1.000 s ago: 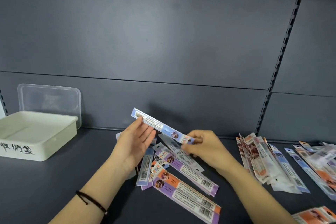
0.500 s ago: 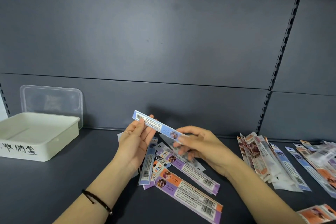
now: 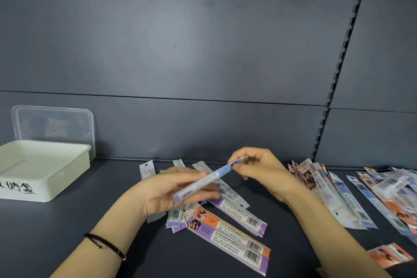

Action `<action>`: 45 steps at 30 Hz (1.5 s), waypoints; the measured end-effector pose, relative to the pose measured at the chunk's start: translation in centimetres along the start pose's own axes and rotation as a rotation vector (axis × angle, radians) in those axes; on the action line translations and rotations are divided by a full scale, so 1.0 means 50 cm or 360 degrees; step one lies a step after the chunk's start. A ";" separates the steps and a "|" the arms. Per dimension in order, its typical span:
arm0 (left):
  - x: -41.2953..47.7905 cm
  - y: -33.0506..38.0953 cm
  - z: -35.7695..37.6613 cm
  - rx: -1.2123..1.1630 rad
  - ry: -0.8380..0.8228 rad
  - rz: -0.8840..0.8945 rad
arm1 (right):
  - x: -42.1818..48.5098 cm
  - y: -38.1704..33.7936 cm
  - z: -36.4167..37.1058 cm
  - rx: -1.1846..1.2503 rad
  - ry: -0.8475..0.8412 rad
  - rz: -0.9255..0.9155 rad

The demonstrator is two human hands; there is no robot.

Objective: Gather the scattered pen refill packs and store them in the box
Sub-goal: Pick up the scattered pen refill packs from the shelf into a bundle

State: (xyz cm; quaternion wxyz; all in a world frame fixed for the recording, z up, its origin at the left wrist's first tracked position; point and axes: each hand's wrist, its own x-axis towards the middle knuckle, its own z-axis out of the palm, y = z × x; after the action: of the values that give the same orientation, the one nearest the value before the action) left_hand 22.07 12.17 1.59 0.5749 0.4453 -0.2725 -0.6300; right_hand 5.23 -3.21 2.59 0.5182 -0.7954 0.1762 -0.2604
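The long, narrow blue-and-white plastic pen refill pack [image 3: 211,178] is up off the shelf, in the air between my two hands. It slants from low on the left to high on the right, and its print is blurred. My right grip [image 3: 259,171] pinches its upper end between thumb and curled fingertips. My left grip [image 3: 167,189] holds the lower end, thumb above and fingers below, with a thin black cord bracelet [image 3: 106,244] at that wrist. Right under my hands a loose pile of purple and orange barcoded packs [image 3: 228,232] lies on the dark grey shelf [image 3: 67,232]. A bigger heap of mixed packs [image 3: 338,194] spreads out to the right. Well apart to the left stands the shallow white plastic box [image 3: 58,185] with black handwriting on its side. A clear plastic lid [image 3: 54,124] leans upright behind it against the grey back panel [image 3: 203,52].
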 end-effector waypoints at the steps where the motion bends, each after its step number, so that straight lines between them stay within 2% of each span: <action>1: 0.000 -0.003 0.002 0.0130 -0.0050 -0.0010 | 0.000 -0.002 0.003 0.0035 0.0015 -0.0040; 6: 0.007 -0.013 0.004 0.0294 -0.0083 0.0049 | 0.000 -0.001 0.020 0.0048 0.0041 -0.0130; 9: 0.012 -0.011 0.007 0.0226 0.0073 0.0155 | 0.005 0.011 0.024 0.0010 0.0173 0.0055; 11: 0.015 -0.010 0.003 0.0093 0.0168 0.0228 | 0.009 0.022 0.020 -0.0219 0.0202 0.0224; 16: 0.037 -0.015 -0.012 -0.0111 0.0275 0.0444 | 0.001 0.038 0.027 -0.0993 -0.0264 0.0373; 19: 0.044 -0.017 -0.021 -0.0220 0.0415 0.0561 | -0.002 0.034 0.035 -0.1138 -0.0314 0.0392; 23: 0.045 -0.021 -0.026 -0.0131 0.0565 0.0674 | 0.000 0.035 0.040 -0.1050 -0.0159 0.0445; 28: 0.055 -0.026 -0.014 -0.0250 0.0588 0.0702 | 0.009 0.041 0.035 -0.0858 0.0047 0.0488; 31: 0.056 -0.026 -0.010 -0.0258 0.0664 0.0695 | 0.008 0.033 0.032 -0.0543 0.0203 0.0446; 34: 0.057 -0.028 -0.002 -0.0324 0.0702 0.0651 | 0.004 0.020 0.037 -0.0070 0.0305 0.0380; 37: 0.055 -0.038 0.021 -0.0236 0.0566 0.0575 | -0.003 0.007 0.062 0.0288 0.0315 0.0367; 40: 0.055 -0.050 0.045 -0.0057 0.0366 0.0544 | -0.012 -0.002 0.097 0.0241 0.0330 0.0189; 45: 0.060 -0.054 0.041 -0.0057 0.0391 0.0668 | -0.019 -0.002 0.119 0.0089 0.0422 -0.0027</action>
State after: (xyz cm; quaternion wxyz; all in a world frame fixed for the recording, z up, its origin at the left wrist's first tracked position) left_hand 19.15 9.41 -0.53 0.7299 0.4419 -0.2758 -0.4425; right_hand 8.02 1.71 0.54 0.5102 -0.7406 0.2291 -0.3724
